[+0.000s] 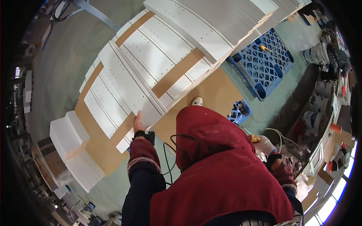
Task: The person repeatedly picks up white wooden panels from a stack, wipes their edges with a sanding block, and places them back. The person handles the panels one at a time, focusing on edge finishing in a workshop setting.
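Observation:
My bare left hand [138,123] is at the near end of a long white panel [126,77], its thumb along the surface and the other fingers mostly hidden. That panel lies across a stack of white boards [147,51] with rows of small holes, separated by brown cardboard strips [178,72]. On my right side, my right hand [266,145], in a whitish glove, is closed round a yellow-handled tool [255,138]. A thin metal shaft sticks out of the tool toward the stack. Both my wrists carry dark bands.
A blue plastic pallet [264,60] with a yellow tool [265,49] on it lies at right, near a smaller blue piece [240,111]. White mouldings [77,150] rest on cardboard at left. Buckets [312,117] and a cluttered bench line the far right. A black cable [168,165] hangs beside me.

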